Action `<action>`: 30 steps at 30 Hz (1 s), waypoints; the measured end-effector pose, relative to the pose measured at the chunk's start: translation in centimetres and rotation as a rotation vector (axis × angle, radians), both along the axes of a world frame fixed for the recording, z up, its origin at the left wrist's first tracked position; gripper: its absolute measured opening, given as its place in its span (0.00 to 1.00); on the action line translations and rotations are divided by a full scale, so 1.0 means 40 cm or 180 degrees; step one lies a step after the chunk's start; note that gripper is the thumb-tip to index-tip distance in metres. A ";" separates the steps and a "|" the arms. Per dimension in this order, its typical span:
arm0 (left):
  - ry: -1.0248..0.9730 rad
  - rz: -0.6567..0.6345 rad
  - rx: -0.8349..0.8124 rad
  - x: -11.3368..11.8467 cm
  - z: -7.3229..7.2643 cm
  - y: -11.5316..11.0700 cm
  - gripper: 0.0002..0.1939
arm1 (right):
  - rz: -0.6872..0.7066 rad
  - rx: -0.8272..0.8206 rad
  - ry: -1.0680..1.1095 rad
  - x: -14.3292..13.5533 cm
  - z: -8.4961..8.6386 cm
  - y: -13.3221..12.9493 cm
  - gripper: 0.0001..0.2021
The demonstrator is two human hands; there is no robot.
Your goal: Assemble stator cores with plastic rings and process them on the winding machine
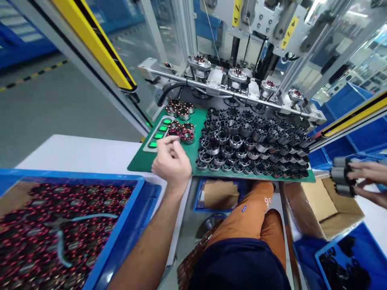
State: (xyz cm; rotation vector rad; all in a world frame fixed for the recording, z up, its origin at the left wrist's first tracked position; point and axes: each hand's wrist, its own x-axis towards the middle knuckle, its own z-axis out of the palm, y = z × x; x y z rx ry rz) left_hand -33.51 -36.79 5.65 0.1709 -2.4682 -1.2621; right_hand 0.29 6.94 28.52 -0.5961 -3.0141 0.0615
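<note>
My left hand (172, 159) is closed, its thumb and fingers curled together over the left part of the green mat (137, 163). Just beyond its fingertips is a small cluster of copper-wound stators (187, 137); whatever the fingers pinch, if anything, is hidden. Out at the right edge, my right hand (370, 177) grips a few dark grey stator cores (341, 177), held together above a cardboard box (338, 209). Rows of unwound stator cores (236, 141) with black tops cover most of the mat.
Behind the mat, a winding machine holds several stators on its fixtures (237, 74). Yellow uprights (99, 44) flank it. A blue bin (140, 193) of wound stators, with pliers (62, 223) on top, stands left. Another blue bin (320, 257) with black parts is at lower right.
</note>
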 end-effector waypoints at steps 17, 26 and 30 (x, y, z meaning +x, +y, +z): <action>-0.0404 0.0001 -0.0224 -0.008 0.022 0.005 0.18 | 0.2773 0.0141 -0.1191 -0.740 0.169 -0.432 0.17; -0.0334 0.0104 -0.0228 -0.013 0.005 0.002 0.15 | 0.2897 0.0046 -0.1499 -0.808 0.134 -0.453 0.18; -0.0308 0.0114 -0.0218 -0.013 0.000 0.001 0.16 | 0.2904 0.0104 -0.1441 -0.807 0.134 -0.453 0.18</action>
